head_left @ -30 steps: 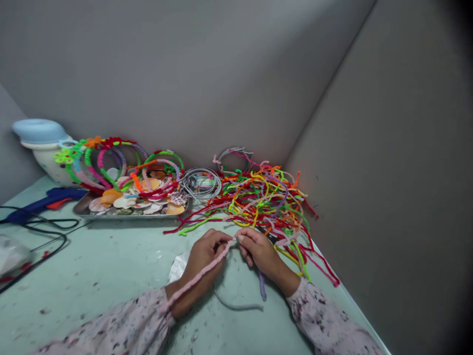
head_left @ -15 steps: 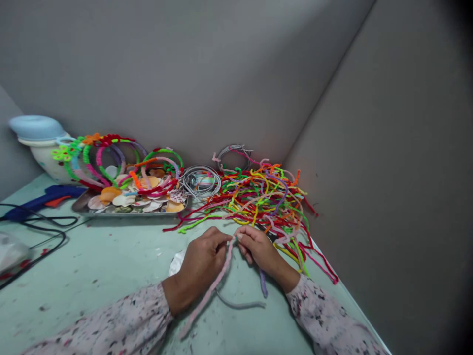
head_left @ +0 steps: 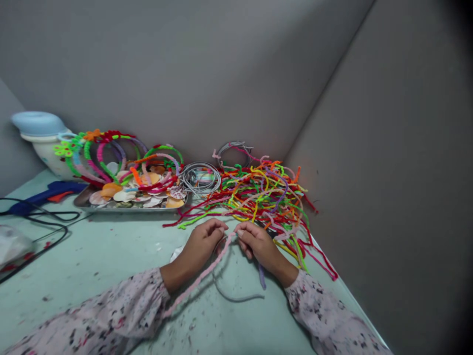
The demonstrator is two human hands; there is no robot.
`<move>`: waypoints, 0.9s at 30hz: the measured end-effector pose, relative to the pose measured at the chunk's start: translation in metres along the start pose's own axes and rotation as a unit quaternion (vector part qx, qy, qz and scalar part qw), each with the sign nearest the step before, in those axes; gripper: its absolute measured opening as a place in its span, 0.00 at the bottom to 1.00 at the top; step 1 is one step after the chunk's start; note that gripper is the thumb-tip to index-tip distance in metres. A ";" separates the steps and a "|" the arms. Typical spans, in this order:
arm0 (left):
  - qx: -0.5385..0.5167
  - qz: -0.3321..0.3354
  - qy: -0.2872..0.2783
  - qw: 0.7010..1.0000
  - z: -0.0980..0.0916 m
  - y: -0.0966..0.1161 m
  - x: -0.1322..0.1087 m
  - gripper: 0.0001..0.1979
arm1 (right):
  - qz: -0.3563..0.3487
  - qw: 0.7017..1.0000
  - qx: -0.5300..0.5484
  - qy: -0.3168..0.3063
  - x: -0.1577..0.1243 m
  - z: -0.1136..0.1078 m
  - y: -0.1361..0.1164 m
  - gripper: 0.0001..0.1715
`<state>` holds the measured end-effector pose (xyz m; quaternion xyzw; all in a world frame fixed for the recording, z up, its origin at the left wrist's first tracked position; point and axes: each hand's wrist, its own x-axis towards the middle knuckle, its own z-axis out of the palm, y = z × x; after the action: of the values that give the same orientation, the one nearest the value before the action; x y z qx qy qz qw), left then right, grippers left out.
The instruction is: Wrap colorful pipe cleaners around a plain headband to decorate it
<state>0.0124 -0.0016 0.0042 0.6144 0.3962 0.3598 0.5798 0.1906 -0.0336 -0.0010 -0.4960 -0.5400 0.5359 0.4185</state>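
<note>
My left hand (head_left: pixel 201 242) and my right hand (head_left: pixel 258 245) meet over the green table, both pinched on the top end of a pink pipe cleaner (head_left: pixel 197 280). Its free length trails down to the left along my left forearm. A thin grey band (head_left: pixel 236 297) curves on the table under my wrists, and a short purple pipe cleaner (head_left: pixel 261 277) pokes out below my right hand. Just beyond my fingers lies a big heap of coloured pipe cleaners (head_left: pixel 258 195).
A metal tray (head_left: pixel 111 206) holds seashells and wrapped headbands (head_left: pixel 111 158). Bare grey headbands (head_left: pixel 199 178) lie beside it. A blue glue gun (head_left: pixel 44 192) with black cable (head_left: pixel 37 231) sits at left, a white-and-blue container (head_left: pixel 39 135) behind. Grey walls enclose the corner.
The pink pipe cleaner's loose tail has swung off my left forearm and now hangs lower. Both hands have stayed pinched on its top end, shifting slightly farther from me.
</note>
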 end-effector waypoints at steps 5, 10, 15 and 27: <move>0.051 -0.019 -0.009 0.998 0.002 0.001 0.001 0.14 | -0.006 1.000 -0.005 -0.002 0.000 0.001 -0.001 0.12; 0.096 -0.023 -0.024 0.995 0.001 -0.003 0.005 0.17 | -0.014 1.000 -0.015 -0.004 0.000 0.000 0.001 0.12; 0.095 -0.028 -0.055 0.994 -0.002 -0.003 0.007 0.17 | -0.014 1.000 -0.024 -0.005 -0.001 0.000 0.003 0.12; 0.079 -0.024 -0.073 0.994 -0.004 -0.003 0.007 0.15 | -0.011 0.999 -0.040 -0.007 -0.001 0.001 0.000 0.12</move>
<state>0.0117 0.0064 0.0017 0.6732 0.3947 0.2675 0.5653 0.1902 -0.0345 -0.0014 -0.5021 -0.5695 0.5129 0.4005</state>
